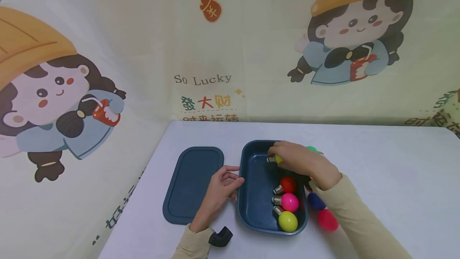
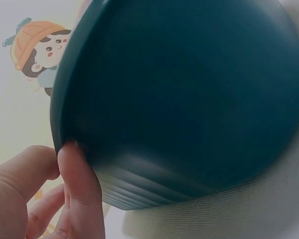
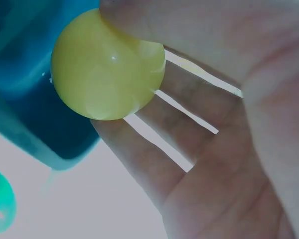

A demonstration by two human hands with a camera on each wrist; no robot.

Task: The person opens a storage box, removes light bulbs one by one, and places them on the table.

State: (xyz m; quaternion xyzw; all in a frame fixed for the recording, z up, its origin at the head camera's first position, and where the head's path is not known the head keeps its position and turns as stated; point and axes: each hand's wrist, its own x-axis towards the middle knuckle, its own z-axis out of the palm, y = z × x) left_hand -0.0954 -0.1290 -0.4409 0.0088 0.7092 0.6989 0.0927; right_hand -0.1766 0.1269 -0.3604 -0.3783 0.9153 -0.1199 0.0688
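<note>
My right hand [image 1: 302, 161] holds a yellow light bulb [image 3: 107, 69] over the far part of a dark blue box [image 1: 256, 221]. The bulb's metal screw base [image 1: 271, 159] points left, and thumb and fingers grip its round end. Inside the box, along its right side, lie a red bulb [image 1: 288, 184], a pink bulb [image 1: 290, 202] and another yellow bulb [image 1: 288, 222], bases toward the left. My left hand [image 1: 223, 185] pinches the box's left rim [image 2: 65, 94] between thumb and finger.
Left of the box lies a flat dark blue lid [image 1: 192, 187]. Beyond its right side are a green bulb [image 1: 312, 148], a dark blue bulb [image 1: 316, 202] and a pinkish-red bulb [image 1: 328, 220], partly hidden by the right arm. A printed curtain [image 1: 266, 71] hangs behind the white table [image 1: 395, 179].
</note>
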